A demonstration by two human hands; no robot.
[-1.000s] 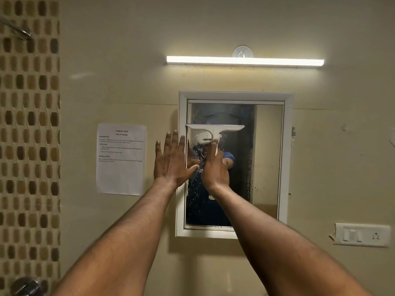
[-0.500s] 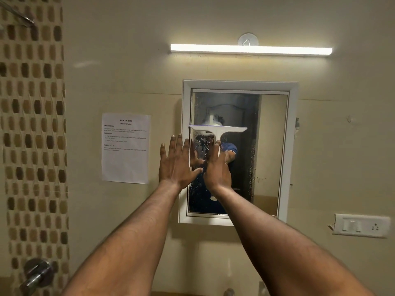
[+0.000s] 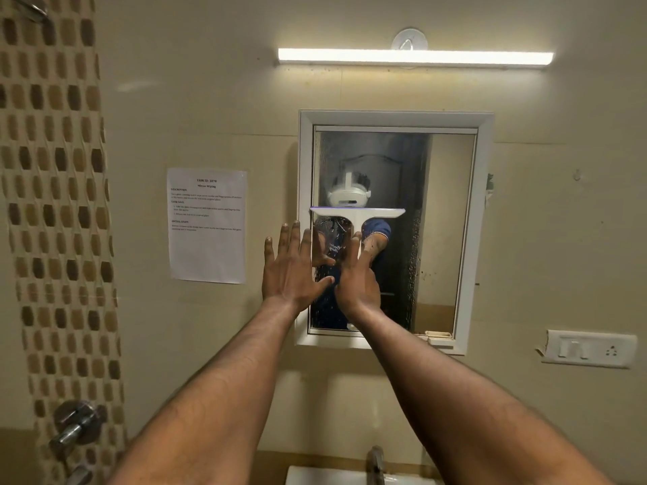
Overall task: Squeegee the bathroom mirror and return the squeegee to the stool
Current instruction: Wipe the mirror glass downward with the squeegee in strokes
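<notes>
The right hand (image 3: 357,285) gripped the handle of the white squeegee (image 3: 357,215), with the index finger stretched up along it. The blade lay level against the mirror (image 3: 444,204), about mid-height in the left half of the glass. The left hand (image 3: 292,271) was open and flat, fingers spread, at 9 o'clock from the right hand. It covered the left frame edge, but I could not tell if it really pressed on it. The stool was not in view.

The glass above the blade looked mostly clear, while drops remained below it, around the hands, and in a dark spotted strip at 3 o'clock from the blade. So I judged the job to be about half done.

Several things could go wrong. If the blade tilted or lost pressure on one end, it would leave a wet streak. The blade covered only part of the width, so the right side could be missed without a second pass. The open left palm could print marks on the glass. Water pushed down might drip toward the tap (image 3: 376,463) at 6 o'clock.
</notes>
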